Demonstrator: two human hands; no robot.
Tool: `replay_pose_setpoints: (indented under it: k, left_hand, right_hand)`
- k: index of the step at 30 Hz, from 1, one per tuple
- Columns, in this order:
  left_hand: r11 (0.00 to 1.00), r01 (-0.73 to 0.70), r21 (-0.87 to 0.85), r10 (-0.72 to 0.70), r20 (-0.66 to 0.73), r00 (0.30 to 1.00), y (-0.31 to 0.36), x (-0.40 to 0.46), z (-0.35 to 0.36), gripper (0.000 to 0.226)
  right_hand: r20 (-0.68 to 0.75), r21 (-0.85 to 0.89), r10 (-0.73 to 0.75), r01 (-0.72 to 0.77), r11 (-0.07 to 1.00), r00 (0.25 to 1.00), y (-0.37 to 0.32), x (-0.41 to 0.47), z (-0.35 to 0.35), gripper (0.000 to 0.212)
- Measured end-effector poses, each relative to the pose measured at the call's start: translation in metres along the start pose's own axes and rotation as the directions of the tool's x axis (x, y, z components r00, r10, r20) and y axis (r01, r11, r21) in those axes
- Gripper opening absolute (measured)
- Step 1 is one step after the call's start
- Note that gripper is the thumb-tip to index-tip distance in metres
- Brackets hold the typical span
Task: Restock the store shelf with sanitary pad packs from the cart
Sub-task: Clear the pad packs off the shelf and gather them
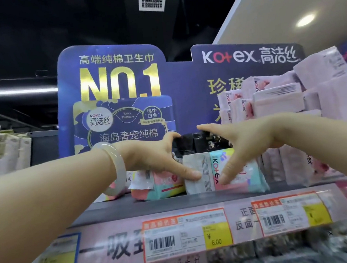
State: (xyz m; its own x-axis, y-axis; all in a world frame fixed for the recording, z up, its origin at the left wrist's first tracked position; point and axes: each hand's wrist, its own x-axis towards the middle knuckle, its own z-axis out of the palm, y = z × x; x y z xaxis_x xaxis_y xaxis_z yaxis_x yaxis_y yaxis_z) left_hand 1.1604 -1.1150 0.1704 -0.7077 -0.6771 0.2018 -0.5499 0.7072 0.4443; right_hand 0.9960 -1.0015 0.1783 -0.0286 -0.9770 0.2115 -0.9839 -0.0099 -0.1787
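we have our left hand [149, 157] and right hand [240, 145] spread, thumbs pressing the white pack [196, 171] and teal pack [243, 175] upright on the shelf [176, 204]; we should squeeze them together evenly, flush with the front edge.

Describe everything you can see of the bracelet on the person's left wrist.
The bracelet is a plain, smooth bangle, pale milky white and slightly translucent, like jade or glass. It is a closed rigid ring that circles the wrist just behind the left hand, tilted a little, its lower edge hanging below the forearm. It touches only the skin of the wrist.
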Motion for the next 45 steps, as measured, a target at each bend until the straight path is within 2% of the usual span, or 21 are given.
replay_pose_setpoints:
  k: [3,9,11,13,16,19,21,29,32,35,37,39,41,42,45]
  left_hand:
    - [1.0,-0.018,-0.021,0.018,0.006,1.0,-0.005,-0.011,-0.005,0.123]
    - [1.0,-0.004,-0.028,0.004,0.022,1.0,-0.019,-0.027,-0.023,0.112]
    - [0.999,0.018,-0.029,-0.016,0.073,0.997,-0.024,-0.029,-0.029,0.117]
    - [0.998,0.049,-0.031,-0.046,0.114,0.992,-0.028,-0.031,-0.032,0.13]
    - [0.997,0.07,-0.035,-0.065,0.128,0.99,-0.029,-0.026,-0.03,0.144]
    - [0.996,0.032,-0.082,-0.022,0.118,0.993,-0.025,-0.017,-0.021,0.144]
    - [0.99,0.004,-0.141,0.012,0.111,0.994,-0.025,-0.011,-0.016,0.138]
    - [0.966,-0.066,-0.251,0.073,0.019,0.997,-0.028,-0.011,-0.005,0.107]
    - [0.957,-0.064,-0.282,0.071,0.017,0.997,-0.029,-0.016,-0.008,0.103]
    - [0.971,-0.026,-0.24,0.043,0.069,0.997,-0.031,-0.02,-0.018,0.121]
    - [0.981,0.007,-0.192,0.011,0.092,0.996,-0.03,-0.019,-0.022,0.136]
    - [0.986,0.035,-0.165,-0.014,0.124,0.992,-0.028,-0.016,-0.021,0.145]
    - [0.979,0.049,-0.198,-0.019,0.147,0.989,-0.028,-0.012,-0.017,0.137]
    - [0.974,0.053,-0.222,-0.02,0.147,0.989,-0.028,-0.011,-0.015,0.13]
    - [0.963,0.013,-0.27,0.019,0.115,0.993,-0.028,-0.011,-0.009,0.108]
  right_hand:
    - [-0.051,0.033,-0.057,0.059,0.998,0.997,-0.005,0.009,0.009,0.127]
    - [-0.079,0.077,-0.14,0.146,0.986,0.987,-0.016,0.018,0.012,0.126]
    - [-0.032,0.109,-0.1,0.103,0.989,0.995,-0.011,0.014,0.001,0.133]
    - [0.071,0.107,0.008,-0.015,0.994,0.997,-0.004,0.008,-0.011,0.144]
    - [0.193,0.114,0.092,-0.116,0.987,0.977,0.003,0.009,-0.012,0.145]
    - [0.264,0.178,0.024,-0.073,0.981,0.964,0.008,0.019,0.001,0.128]
    - [0.266,0.243,-0.015,-0.052,0.969,0.964,0.01,0.024,0.006,0.126]
    - [0.154,0.383,-0.121,0.054,0.922,0.981,0.012,0.018,0.01,0.078]
    - [0.171,0.317,-0.141,0.081,0.945,0.975,0.01,0.011,0.001,0.094]
    - [0.222,0.128,-0.025,-0.003,0.992,0.975,0.007,0.013,-0.01,0.115]
    - [0.258,0.098,0.049,-0.077,0.992,0.965,0.006,0.019,-0.008,0.118]
    - [0.312,0.154,0.029,-0.08,0.985,0.95,0.005,0.024,-0.001,0.099]
    - [0.319,0.212,-0.015,-0.056,0.976,0.948,0.006,0.027,0.003,0.064]
    - [0.307,0.241,-0.041,-0.036,0.97,0.951,0.007,0.028,0.005,0.055]
    - [0.235,0.321,-0.104,0.024,0.947,0.966,0.009,0.026,0.009,0.054]
